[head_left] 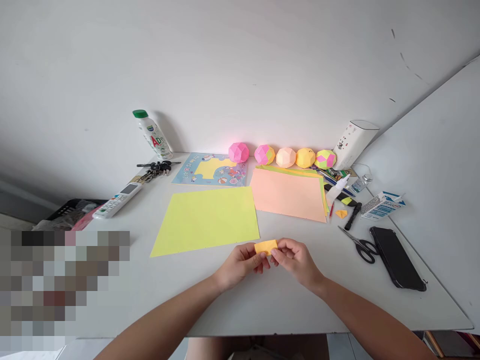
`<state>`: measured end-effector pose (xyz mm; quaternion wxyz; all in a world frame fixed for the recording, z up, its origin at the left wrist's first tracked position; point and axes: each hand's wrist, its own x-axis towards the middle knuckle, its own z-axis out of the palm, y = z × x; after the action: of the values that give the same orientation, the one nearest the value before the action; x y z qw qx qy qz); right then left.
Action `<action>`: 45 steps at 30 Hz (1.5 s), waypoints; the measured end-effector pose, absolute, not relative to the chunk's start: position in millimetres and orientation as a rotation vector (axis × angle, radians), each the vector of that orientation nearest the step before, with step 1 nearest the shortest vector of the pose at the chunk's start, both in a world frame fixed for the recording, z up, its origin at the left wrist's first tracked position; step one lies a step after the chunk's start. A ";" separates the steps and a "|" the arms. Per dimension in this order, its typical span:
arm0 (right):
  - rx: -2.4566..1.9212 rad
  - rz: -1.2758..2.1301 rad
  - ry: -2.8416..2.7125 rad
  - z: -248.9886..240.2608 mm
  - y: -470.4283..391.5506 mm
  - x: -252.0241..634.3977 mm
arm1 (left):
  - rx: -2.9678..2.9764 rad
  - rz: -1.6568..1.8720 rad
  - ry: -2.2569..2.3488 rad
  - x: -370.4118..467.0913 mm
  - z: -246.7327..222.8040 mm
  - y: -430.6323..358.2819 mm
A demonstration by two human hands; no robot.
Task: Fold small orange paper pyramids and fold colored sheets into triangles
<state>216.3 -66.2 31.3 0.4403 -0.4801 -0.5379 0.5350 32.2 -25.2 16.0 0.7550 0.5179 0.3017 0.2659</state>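
A small folded piece of orange paper (pixel 266 246) is held up between both hands, above the front middle of the white table. My left hand (pixel 245 260) pinches its left end between thumb and fingers. At its right end, my right hand (pixel 294 257) grips it the same way. Just beyond the hands lies a large yellow-green sheet of paper (pixel 210 217). To its right a stack of coloured sheets (pixel 288 195) has a peach one on top. Another small folded orange piece (pixel 341 213) rests on the table by the glue bottle.
Several faceted paper balls (pixel 286 157) line the wall. A glue bottle (pixel 338 187), scissors (pixel 363 247), a black phone (pixel 398 257) and a small carton (pixel 383 205) are at right. A remote control (pixel 118 200), keys (pixel 153 171) and a white bottle (pixel 153 135) stand or lie at left.
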 end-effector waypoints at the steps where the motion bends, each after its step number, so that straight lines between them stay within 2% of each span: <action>1: -1.215 1.324 -1.327 30.4 -66.1 216.6 | 1.137 0.573 0.669 31.9 14.8 -25.3; 11: -1.247 1.288 -1.225 21.0 -66.4 216.0 | 1.162 0.565 0.740 31.7 8.5 -26.9; 33: -1.199 1.011 -1.613 17.0 -65.8 219.0 | 1.086 0.651 0.754 29.0 16.9 -24.0; 45: -1.134 1.071 -1.670 16.8 -64.5 220.5 | 1.138 0.603 0.776 29.1 12.1 -23.7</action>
<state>220.5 -64.5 16.8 0.4151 -0.4514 -0.6648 0.4265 29.1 -23.7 12.1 0.7305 0.5169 0.3526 0.2738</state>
